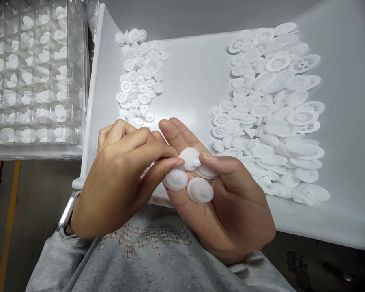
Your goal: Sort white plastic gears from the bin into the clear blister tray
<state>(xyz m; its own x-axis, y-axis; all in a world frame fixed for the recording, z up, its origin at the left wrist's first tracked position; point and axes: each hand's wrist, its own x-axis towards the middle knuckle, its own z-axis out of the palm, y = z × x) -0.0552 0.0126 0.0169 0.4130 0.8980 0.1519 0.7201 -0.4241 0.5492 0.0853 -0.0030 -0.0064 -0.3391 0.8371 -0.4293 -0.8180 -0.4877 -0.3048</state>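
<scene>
Several small white plastic gears lie in my right hand, which is cupped palm up with its thumb pressing on them. One upper gear sits between that thumb and the pinched thumb and forefinger of my left hand. Below it, a round gear rests by my right fingers, close under the left thumb. A toothed gear lies on the palm, and another gear is partly covered by the right thumb. The other fingers of my left hand are curled, their tips hidden.
Beneath my hands is a white tray with a raised left wall. Small white gears are heaped at its left, larger white wheels at its right. A clear compartmented tray filled with white parts stands at the far left.
</scene>
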